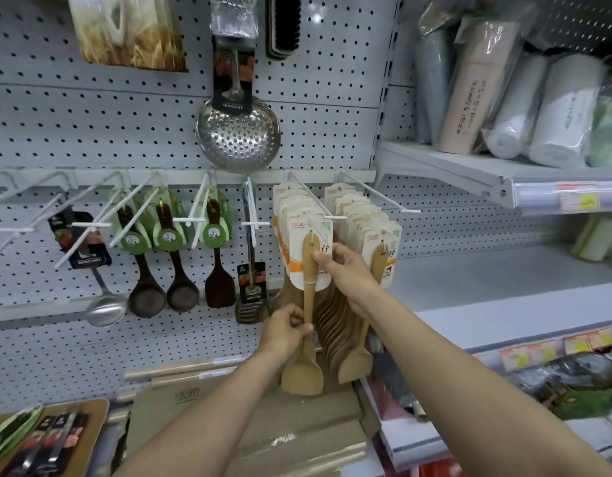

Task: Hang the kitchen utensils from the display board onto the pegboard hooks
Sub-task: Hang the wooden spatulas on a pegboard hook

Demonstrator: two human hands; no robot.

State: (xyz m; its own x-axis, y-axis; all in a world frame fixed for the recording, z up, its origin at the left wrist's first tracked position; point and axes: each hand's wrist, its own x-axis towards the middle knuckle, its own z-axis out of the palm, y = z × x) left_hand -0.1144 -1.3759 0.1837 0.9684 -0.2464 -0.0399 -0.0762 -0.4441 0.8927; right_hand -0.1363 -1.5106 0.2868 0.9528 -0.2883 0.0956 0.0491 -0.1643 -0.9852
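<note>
Grey pegboard (91, 132) backs the hooks. Left hand (285, 330) grips the spatula (306, 325) low on its handle; right hand (344, 270) pinches its card (299, 246) above, at the hook (318, 228).

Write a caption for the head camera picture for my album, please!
Two hands, left hand and right hand, hang a wooden spatula on a pegboard hook.
</note>
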